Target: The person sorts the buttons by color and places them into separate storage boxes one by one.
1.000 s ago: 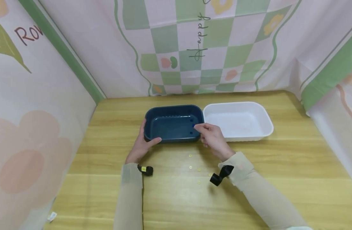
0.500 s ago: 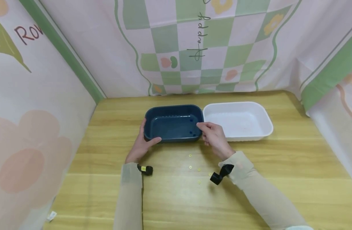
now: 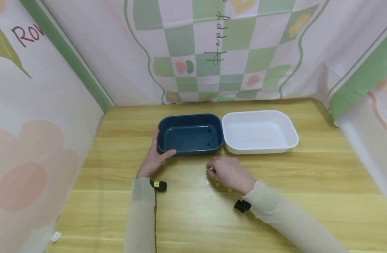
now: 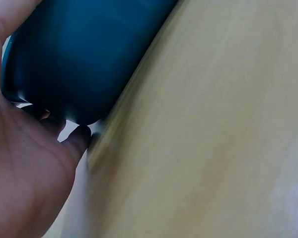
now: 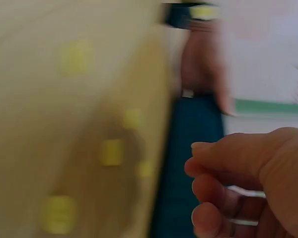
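Observation:
My left hand (image 3: 151, 160) grips the left end of a dark blue plastic tray (image 3: 190, 153), the thumb along its near rim and the fingers around the outer wall. Small blue pieces (image 3: 209, 131) lie inside at the tray's right end. Over the table in front of the trays is my right hand (image 3: 229, 172), fingers loosely curled, thumb and index close together with nothing visible between them. Several small yellow rings (image 3: 229, 190) lie on the wood below and beside it. They appear blurred as yellow spots (image 5: 111, 152) in the right wrist view.
A white plastic tray (image 3: 260, 151) stands directly right of the blue one. Patterned curtains (image 3: 209, 70) hang behind and on both sides of the wooden table (image 3: 117, 196). A small white tag (image 3: 55, 237) lies at the lower left.
My right hand has left the blue tray's right end and moved nearer, down over the yellow rings. The small blue piece at its fingertips is gone from them. My left hand stays put.

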Demonstrator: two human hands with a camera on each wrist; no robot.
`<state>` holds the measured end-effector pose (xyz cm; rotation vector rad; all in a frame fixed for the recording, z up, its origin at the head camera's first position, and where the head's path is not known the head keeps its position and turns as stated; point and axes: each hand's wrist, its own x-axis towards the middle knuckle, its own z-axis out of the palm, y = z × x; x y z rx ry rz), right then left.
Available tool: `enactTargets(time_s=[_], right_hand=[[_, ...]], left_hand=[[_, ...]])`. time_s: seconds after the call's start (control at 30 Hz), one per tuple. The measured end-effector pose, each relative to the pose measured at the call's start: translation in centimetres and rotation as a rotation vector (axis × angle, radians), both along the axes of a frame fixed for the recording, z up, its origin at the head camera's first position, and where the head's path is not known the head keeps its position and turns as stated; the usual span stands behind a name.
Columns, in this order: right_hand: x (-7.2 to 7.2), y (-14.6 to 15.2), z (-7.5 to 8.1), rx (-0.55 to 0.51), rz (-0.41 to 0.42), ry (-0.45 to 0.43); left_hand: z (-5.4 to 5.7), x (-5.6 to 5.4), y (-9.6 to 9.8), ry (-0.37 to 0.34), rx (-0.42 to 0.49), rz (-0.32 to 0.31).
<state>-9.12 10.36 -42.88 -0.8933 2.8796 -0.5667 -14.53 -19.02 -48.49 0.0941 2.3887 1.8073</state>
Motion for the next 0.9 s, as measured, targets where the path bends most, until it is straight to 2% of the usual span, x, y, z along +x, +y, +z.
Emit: enactTargets(time_s=[0.07, 0.13, 0.23, 0.3, 0.4, 0.67, 0.9], right_hand=[[0.3, -0.4, -0.8, 0.127, 0.043, 0.106], [0.4, -0.6, -1.7, 0.203, 0.076, 0.186], [0.5, -0.8, -2.6, 0.263, 0.104, 0.277], [0.5, -0.9, -2.9, 0.288, 0.122, 0.337], [0.4, -1.2, -3.0, 0.314, 0.137, 0.402], [0.3, -1.4, -2.8, 0.345, 0.146, 0.391], [0.1, -1.4, -2.6, 0.304, 0.152, 0.409]], left_hand=[[0.6, 0.2, 0.0, -0.013, -0.007, -0.01], [0.7, 0.2, 0.0, -0.034, -0.012, -0.018], [0.7, 0.3, 0.0, -0.052, -0.02, -0.028], [0.1, 0.1, -0.2, -0.043, -0.015, -0.022], [-0.1, 0.1, -0.2, -0.021, -0.009, -0.014], [0.0, 0.2, -0.1, -0.001, -0.029, -0.009], [0.0, 0.1, -0.2, 0.018, -0.03, -0.007]])
